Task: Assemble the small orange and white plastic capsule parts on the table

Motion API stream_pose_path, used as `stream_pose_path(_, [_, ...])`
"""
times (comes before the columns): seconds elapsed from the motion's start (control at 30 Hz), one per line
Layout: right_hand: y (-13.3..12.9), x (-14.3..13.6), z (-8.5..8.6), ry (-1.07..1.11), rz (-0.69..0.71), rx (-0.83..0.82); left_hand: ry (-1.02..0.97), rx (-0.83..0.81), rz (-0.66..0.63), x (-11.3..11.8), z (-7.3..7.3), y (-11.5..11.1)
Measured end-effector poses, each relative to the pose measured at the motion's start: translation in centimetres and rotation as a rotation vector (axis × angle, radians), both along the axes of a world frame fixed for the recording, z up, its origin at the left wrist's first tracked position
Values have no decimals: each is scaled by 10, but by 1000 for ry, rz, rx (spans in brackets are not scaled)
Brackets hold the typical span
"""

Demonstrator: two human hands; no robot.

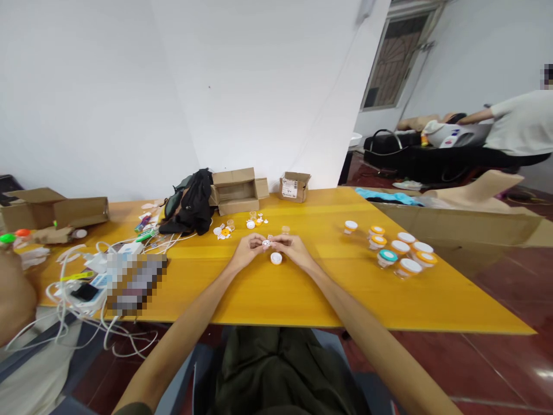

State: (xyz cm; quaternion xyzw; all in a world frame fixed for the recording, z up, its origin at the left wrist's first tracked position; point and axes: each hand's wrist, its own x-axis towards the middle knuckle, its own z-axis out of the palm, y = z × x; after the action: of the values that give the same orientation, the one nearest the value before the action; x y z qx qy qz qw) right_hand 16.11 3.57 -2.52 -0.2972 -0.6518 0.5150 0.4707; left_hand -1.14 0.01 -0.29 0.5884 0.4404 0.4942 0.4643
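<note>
1. Through the head camera I have two bare hands in front of me, meeting over the table. The left hand (249, 249) pinches with thumb and fingertips nearly together; the right hand (294, 249) is closed in the same way.
2. Between them they hold one small white piece with dark spots (266, 244), raised a little above the tabletop. It looks compact and roughly rounded; finer detail is too small for me to read.
3. Just below the fingers I count one round white lid-like part (276, 259), and just beyond them one small clear cup (286, 230).
4. Farther off, left of centre, I see two loose groups of small white and orange parts, the nearer group (223, 232) and the farther group (257, 221).
5. Well to the right I count nine lidded jars: one white-lidded jar (351, 226) apart, and eight bunched together, one of them a teal-lidded jar (387, 257).
6. Three brown cardboard boxes (238, 191) and one black fabric bag (194, 202) stand along the back of the yellow wooden table (259, 300).
</note>
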Motion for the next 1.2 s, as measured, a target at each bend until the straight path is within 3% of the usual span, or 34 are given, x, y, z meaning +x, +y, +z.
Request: stream_pose_path(1.2, [-3,-1,3,-43,52,83,50,25,10,0,1,-1])
